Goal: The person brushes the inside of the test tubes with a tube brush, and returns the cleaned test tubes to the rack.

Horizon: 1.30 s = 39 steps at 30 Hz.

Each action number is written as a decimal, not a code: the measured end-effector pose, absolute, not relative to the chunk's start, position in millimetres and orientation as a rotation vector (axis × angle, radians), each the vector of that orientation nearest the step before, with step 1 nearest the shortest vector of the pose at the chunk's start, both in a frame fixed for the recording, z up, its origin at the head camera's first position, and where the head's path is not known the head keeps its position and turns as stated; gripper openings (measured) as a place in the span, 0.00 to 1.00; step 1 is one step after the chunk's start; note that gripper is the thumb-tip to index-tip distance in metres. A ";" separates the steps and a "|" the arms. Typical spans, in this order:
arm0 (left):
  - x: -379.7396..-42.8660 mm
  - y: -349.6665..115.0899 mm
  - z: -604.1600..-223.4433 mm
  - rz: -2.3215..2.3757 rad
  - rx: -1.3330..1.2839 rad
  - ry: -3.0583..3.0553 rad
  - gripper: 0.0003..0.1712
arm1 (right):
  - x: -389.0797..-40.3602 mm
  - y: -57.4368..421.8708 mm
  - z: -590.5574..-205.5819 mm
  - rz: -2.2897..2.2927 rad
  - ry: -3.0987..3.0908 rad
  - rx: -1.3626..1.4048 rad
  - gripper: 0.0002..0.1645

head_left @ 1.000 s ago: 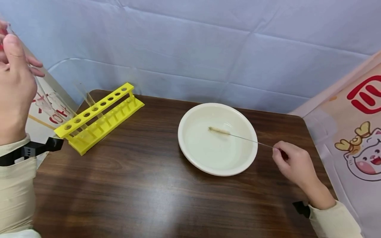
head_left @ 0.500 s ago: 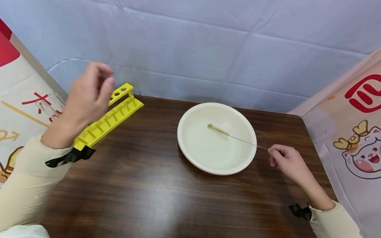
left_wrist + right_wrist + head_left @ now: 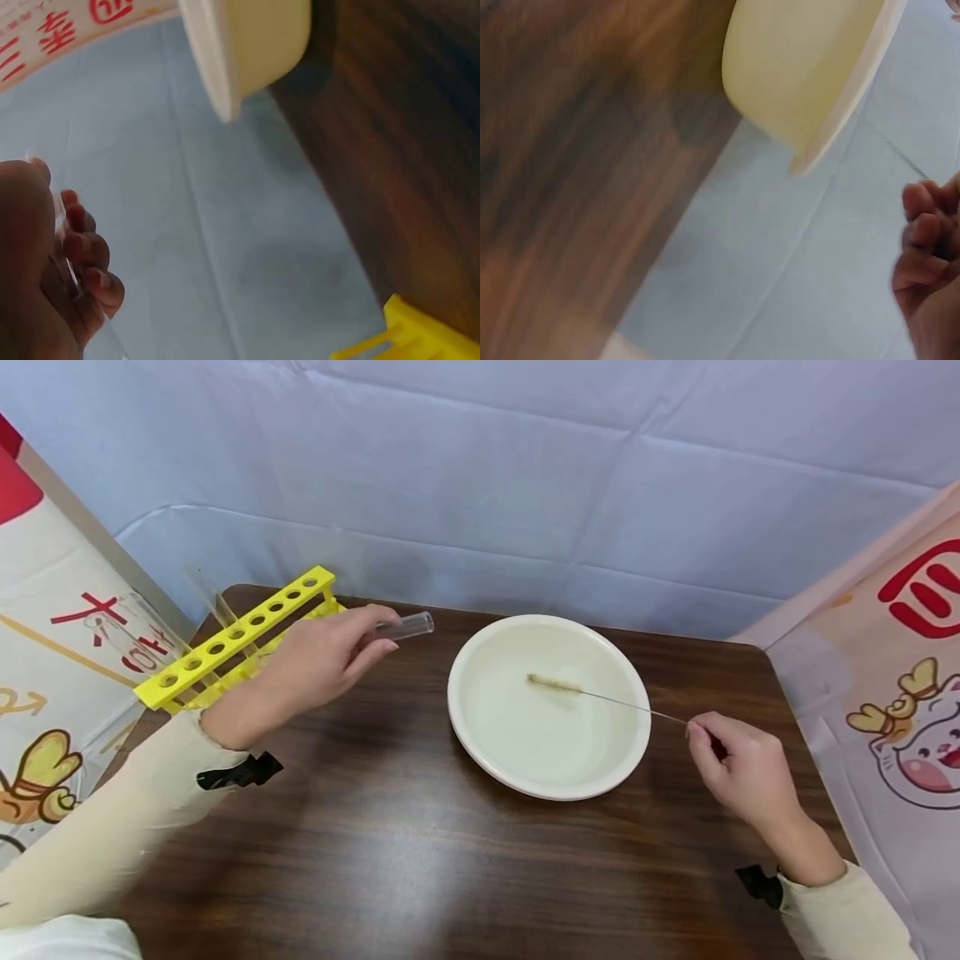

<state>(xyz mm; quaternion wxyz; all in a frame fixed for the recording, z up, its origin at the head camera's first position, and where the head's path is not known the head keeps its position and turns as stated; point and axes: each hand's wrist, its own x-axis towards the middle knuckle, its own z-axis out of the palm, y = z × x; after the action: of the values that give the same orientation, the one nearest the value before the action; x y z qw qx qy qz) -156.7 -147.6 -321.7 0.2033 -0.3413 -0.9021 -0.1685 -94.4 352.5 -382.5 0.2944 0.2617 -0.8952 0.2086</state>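
My left hand (image 3: 330, 652) grips a clear glass test tube (image 3: 408, 626), its open end pointing right toward the bowl; in the left wrist view the fingers (image 3: 88, 247) curl round it. My right hand (image 3: 746, 768) pinches the thin wire handle of a test tube brush (image 3: 555, 683). The brush's bristle head lies over the inside of a white bowl (image 3: 468, 739) holding clear liquid, and its wire crosses the right rim. In the right wrist view the twisted wire (image 3: 900, 152) runs from the curled fingers toward the bowl.
A yellow test tube rack (image 3: 159, 692) stands at the left of the dark wooden table (image 3: 420, 860), with clear tubes (image 3: 213, 597) leaning in it. Pale cloth (image 3: 465, 485) hangs behind, and printed panels flank both sides.
My left hand comes from the far left, across the rack, toward the bowl, with the test tube now showing in it. The right hand and brush shift only slightly.
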 end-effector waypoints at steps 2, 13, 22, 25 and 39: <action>-157.7 -142.7 -326.8 -0.441 -0.928 -2.564 0.15 | -96.8 354.0 -378.3 0.481 -2.312 0.764 0.21; -159.6 -127.6 -339.9 -0.340 -1.000 -2.580 0.13 | -94.6 350.1 -355.1 0.769 -2.000 0.693 0.28; -162.9 -116.6 -343.5 -0.270 -1.034 -2.491 0.17 | -90.4 359.8 -350.1 1.414 -1.948 0.524 0.15; -163.6 -113.5 -344.8 -0.256 -1.039 -2.483 0.17 | -90.7 359.7 -350.1 1.587 -1.873 0.529 0.15; -167.4 -97.4 -346.0 -0.270 -1.124 -2.397 0.19 | -84.3 350.2 -349.9 1.812 -1.760 0.583 0.15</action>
<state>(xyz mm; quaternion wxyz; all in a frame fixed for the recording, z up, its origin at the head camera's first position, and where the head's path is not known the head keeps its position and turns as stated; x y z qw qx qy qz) -167.4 -97.4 -346.0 0.2378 -0.4102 -0.8749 -0.0985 -84.3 350.2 -349.9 0.2712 0.2163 -0.6536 0.6727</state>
